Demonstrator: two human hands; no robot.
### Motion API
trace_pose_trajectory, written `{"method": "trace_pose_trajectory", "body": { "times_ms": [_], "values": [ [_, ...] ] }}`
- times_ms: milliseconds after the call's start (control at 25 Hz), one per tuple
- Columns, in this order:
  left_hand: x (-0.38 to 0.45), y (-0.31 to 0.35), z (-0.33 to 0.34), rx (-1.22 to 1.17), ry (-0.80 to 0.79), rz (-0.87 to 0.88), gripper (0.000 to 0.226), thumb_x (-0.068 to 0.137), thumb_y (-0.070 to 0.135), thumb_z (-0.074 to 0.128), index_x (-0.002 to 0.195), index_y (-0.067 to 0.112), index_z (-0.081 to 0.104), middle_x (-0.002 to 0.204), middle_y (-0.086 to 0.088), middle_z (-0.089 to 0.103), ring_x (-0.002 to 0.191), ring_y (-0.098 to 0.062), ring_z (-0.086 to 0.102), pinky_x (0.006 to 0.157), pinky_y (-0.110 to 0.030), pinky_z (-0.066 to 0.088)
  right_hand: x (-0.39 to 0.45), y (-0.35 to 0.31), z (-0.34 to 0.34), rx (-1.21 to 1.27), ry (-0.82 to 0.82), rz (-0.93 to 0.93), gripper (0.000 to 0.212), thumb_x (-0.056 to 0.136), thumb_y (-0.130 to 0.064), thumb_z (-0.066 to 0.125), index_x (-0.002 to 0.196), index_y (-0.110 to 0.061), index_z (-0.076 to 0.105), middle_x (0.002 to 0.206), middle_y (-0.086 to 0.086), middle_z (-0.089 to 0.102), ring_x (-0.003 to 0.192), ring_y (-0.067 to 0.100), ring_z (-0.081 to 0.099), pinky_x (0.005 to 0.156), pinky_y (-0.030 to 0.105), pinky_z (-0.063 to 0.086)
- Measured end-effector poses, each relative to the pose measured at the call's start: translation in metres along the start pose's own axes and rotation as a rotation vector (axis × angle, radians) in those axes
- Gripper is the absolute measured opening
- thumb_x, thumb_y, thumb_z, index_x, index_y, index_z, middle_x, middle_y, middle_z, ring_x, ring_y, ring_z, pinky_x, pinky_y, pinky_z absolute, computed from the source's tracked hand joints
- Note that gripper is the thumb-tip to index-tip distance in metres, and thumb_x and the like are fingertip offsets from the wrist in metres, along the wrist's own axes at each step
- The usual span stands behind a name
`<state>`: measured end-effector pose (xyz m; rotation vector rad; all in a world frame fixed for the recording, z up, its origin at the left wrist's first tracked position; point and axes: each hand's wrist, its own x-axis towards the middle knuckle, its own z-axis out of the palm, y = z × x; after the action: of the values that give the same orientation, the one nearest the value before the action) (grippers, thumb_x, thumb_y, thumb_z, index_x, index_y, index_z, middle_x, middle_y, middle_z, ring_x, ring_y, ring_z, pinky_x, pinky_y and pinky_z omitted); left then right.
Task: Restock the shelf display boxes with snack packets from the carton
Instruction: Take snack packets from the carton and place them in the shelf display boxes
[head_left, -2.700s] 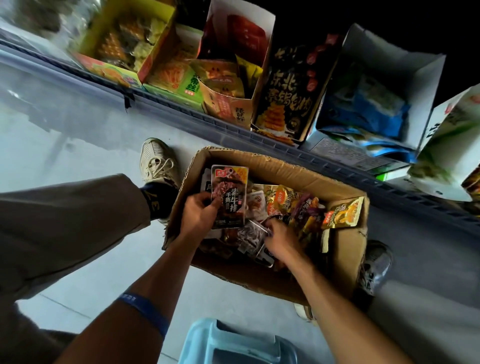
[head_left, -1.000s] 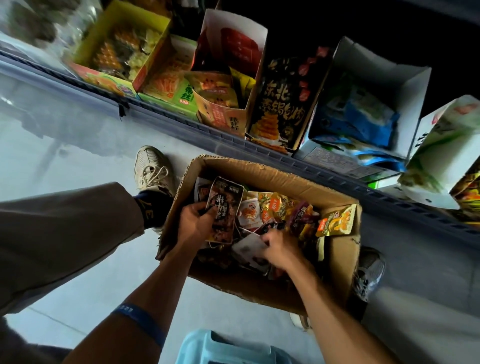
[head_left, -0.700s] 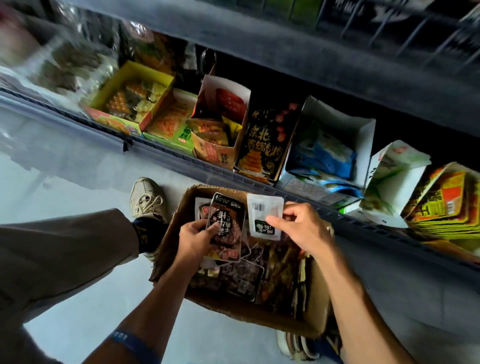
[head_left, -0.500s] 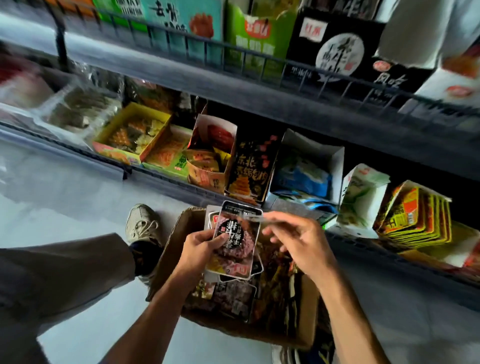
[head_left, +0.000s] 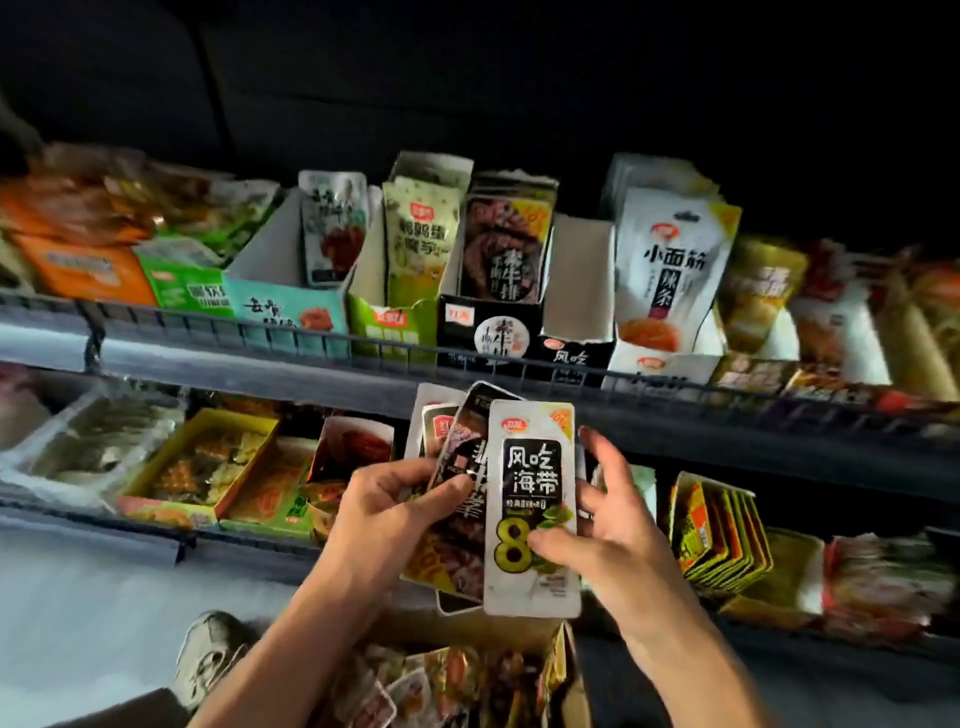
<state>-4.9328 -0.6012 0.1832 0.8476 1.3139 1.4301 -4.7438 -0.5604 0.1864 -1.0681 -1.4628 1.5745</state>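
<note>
Head view, looking forward and down at a two-tier snack shelf in dim light.

At centre frame: a fan of flat snack packets. In front, a white foil packet with a black label panel and a large green 8 (head_left: 531, 506); behind it, a dark packet with white characters (head_left: 462, 467) and at least one more white-edged packet, partly hidden.

Left hand (head_left: 387, 512), centre left: thumb curled over the dark packet, gripping the back of the fan. Right hand (head_left: 605, 535), centre right: thumb pressed on the front packet near the green 8, fingers spread behind its right edge, apparently pinching it away from the rest.

Bottom centre: open brown cardboard carton (head_left: 558, 665), holding many mixed packets.

Upper centre, behind the wire rail: a row of upright cardboard display boxes. Notable among them, a black display box with matching characters on its front (head_left: 571, 353), looking empty or nearly so; just left, a black box with a round white emblem (head_left: 491, 335), part filled; just right, a white box of tall white packets (head_left: 667, 275), well stocked.

Lower tier: a yellow open tray of small snacks (head_left: 200, 470) at middle left, stacked yellow packets at right, edges blurred.

Judged progress: sorting stage, a handful lifted, nothing from this handful yet shelved, much stock left in the carton. Likely destination for the front packet: the near-empty black box above.
</note>
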Motion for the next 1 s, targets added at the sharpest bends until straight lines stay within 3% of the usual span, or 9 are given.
{"method": "trace_pose_trajectory", "body": {
  "times_ms": [120, 200, 320, 520, 680, 760, 840, 1000],
  "values": [
    [0.021, 0.036, 0.009, -0.061, -0.016, 0.014, 0.017, 0.076, 0.014, 0.072, 0.088, 0.003, 0.076, 0.092, -0.019, 0.076, 0.082, -0.035, 0.074, 0.073, -0.047, 0.062, 0.016, -0.046, -0.023, -0.016, 0.068, -0.036, 0.033, 0.085, 0.001, 0.068, 0.112, -0.018, 0.068, 0.099, 0.003, 0.077, 0.097, 0.023, 0.073, 0.084, 0.039, 0.057],
    [0.04, 0.056, 0.012, -0.111, 0.007, 0.026, 0.011, 0.077, 0.01, 0.071, 0.085, 0.004, 0.077, 0.092, -0.02, 0.075, 0.08, -0.035, 0.074, 0.071, -0.048, 0.062, 0.034, -0.076, -0.038, -0.004, 0.217, -0.127, 0.022, 0.083, -0.003, 0.071, 0.101, -0.015, 0.071, 0.094, 0.001, 0.077, 0.09, 0.021, 0.073, 0.073, 0.033, 0.057],
    [0.066, 0.073, 0.009, -0.135, 0.061, 0.057, 0.008, 0.081, 0.007, 0.071, 0.086, 0.004, 0.076, 0.093, -0.02, 0.075, 0.078, -0.033, 0.074, 0.071, -0.045, 0.062, 0.077, -0.124, -0.054, -0.141, 0.375, -0.282, 0.032, 0.078, -0.004, 0.076, 0.105, -0.018, 0.065, 0.094, -0.001, 0.076, 0.089, 0.02, 0.072, 0.072, 0.039, 0.056],
    [0.091, 0.077, 0.003, -0.222, 0.098, 0.044, 0.006, 0.083, 0.008, 0.071, 0.085, 0.007, 0.076, 0.092, -0.017, 0.076, 0.075, -0.031, 0.075, 0.065, -0.043, 0.06, 0.175, -0.18, -0.064, -0.676, 0.586, -0.396, 0.012, 0.078, -0.023, 0.07, 0.085, -0.022, 0.061, 0.089, 0.001, 0.072, 0.077, 0.023, 0.071, 0.073, 0.046, 0.061],
    [0.102, 0.087, 0.0, -0.236, 0.084, 0.05, 0.008, 0.083, 0.009, 0.072, 0.079, 0.01, 0.079, 0.093, -0.017, 0.076, 0.081, -0.036, 0.074, 0.08, -0.052, 0.058, 0.221, -0.19, -0.059, -1.026, 0.42, -0.269, 0.039, 0.07, -0.031, 0.076, 0.103, -0.013, 0.063, 0.094, 0.007, 0.07, 0.077, 0.022, 0.068, 0.064, 0.033, 0.058],
    [0.104, 0.091, -0.001, -0.253, 0.067, 0.058, 0.008, 0.083, 0.009, 0.071, 0.079, 0.01, 0.078, 0.093, -0.016, 0.076, 0.082, -0.035, 0.074, 0.079, -0.05, 0.059, 0.231, -0.193, -0.059, -1.373, 0.356, -0.307, 0.046, 0.066, -0.036, 0.077, 0.106, -0.016, 0.066, 0.099, 0.007, 0.071, 0.085, 0.023, 0.065, 0.073, 0.032, 0.053],
    [0.106, 0.093, -0.001, -0.265, 0.06, 0.064, 0.009, 0.083, 0.009, 0.071, 0.079, 0.012, 0.079, 0.092, -0.015, 0.077, 0.08, -0.033, 0.075, 0.077, -0.048, 0.059, 0.235, -0.194, -0.061, -1.693, 0.381, -0.4, 0.045, 0.074, -0.038, 0.077, 0.113, -0.021, 0.064, 0.111, 0.004, 0.068, 0.105, 0.025, 0.057, 0.091, 0.037, 0.04],
    [0.106, 0.093, 0.002, -0.248, 0.061, 0.064, 0.007, 0.084, 0.01, 0.071, 0.084, 0.009, 0.078, 0.094, -0.017, 0.076, 0.088, -0.038, 0.073, 0.086, -0.058, 0.056, 0.237, -0.185, -0.063, -1.857, 0.446, -0.408, 0.038, 0.079, -0.039, 0.071, 0.113, -0.027, 0.058, 0.126, -0.001, 0.059, 0.121, 0.025, 0.043, 0.103, 0.043, 0.024]
  ]
}}
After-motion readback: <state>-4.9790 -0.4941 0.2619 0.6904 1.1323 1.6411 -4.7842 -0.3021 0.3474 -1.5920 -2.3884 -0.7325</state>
